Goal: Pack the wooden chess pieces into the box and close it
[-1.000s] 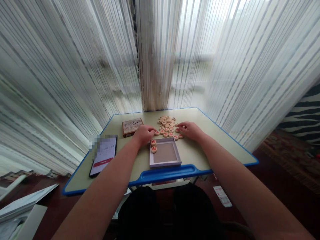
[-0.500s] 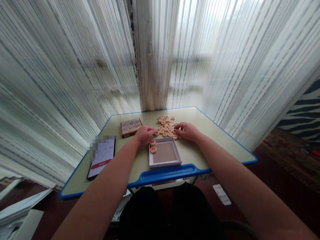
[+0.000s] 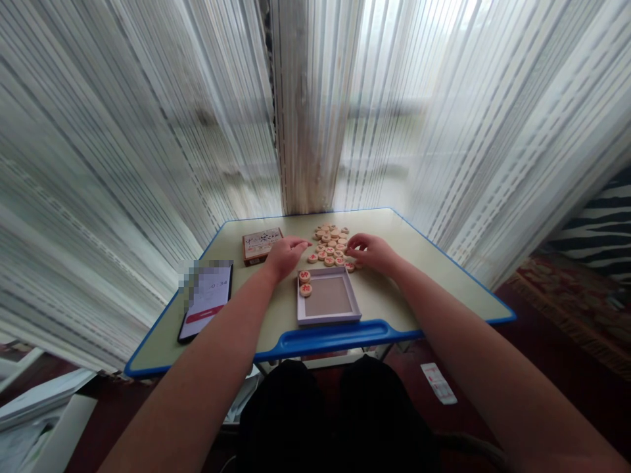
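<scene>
**Two pieces in the tray, the cluster lying just beyond it**

My left hand is over the table, just left of the cluster. Its fingers point in toward the pieces and sit narrow, thumb and forefinger close together; I can't tell whether anything is pinched between them. My right hand is at the right edge of the cluster, fingers curled, with a gap visible behind the tips. The tips are right at the nearest pieces there, but whether they grip one I can't tell.

The cluster lies between my two hands: round wooden pieces, the near ones showing red characters, the far ones heaped together and too small to read. The tray is on my side of it, shallow and pale-walled. Its two pieces sit along the left wall, one in the far left corner, the other just nearer me, both with red characters up.

Behind my left hand lies the box, its printed top facing up. The phone is farther left, its screen showing digits and a red bar. A blue ledge runs along the table's near edge, with my dark-clad knees below. The curtain hangs behind everything.
</scene>
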Tool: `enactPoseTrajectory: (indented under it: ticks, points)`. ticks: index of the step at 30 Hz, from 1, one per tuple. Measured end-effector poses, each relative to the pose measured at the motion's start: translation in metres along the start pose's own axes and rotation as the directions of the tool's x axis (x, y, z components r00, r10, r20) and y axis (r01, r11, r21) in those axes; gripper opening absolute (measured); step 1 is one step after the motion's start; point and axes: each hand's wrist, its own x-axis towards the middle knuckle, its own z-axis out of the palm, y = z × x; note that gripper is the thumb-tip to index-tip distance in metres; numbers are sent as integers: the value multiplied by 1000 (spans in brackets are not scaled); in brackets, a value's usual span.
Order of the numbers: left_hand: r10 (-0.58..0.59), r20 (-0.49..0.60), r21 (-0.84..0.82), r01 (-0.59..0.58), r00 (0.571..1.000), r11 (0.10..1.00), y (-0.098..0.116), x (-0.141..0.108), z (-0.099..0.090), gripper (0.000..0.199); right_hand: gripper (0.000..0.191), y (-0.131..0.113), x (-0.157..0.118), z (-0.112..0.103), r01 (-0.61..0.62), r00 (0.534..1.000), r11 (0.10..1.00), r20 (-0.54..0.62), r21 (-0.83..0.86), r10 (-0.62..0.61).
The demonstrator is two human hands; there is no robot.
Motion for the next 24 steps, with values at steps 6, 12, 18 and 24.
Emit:
enactPoseTrajectory:
  ticks: [6,12,18,24]
  points:
    - [32,40,78,-35,999,996,2,-1,1,28,43,-34,-16,4,-11,995,898,96,439,-35]
    - [96,-9,87,-95,995,992,1,2,4,27,22,-44,-26,25,371,877,926,303,64,-372]
    - [-29,91,95,21,995,995,9,1,3,24,20,-51,-30,21,608,769,763,399,-219,-499]
    - [-145,223,44,139,964,989,13,0,0,24,21,-51,-34,17,622,766,733,411,-275,-495]
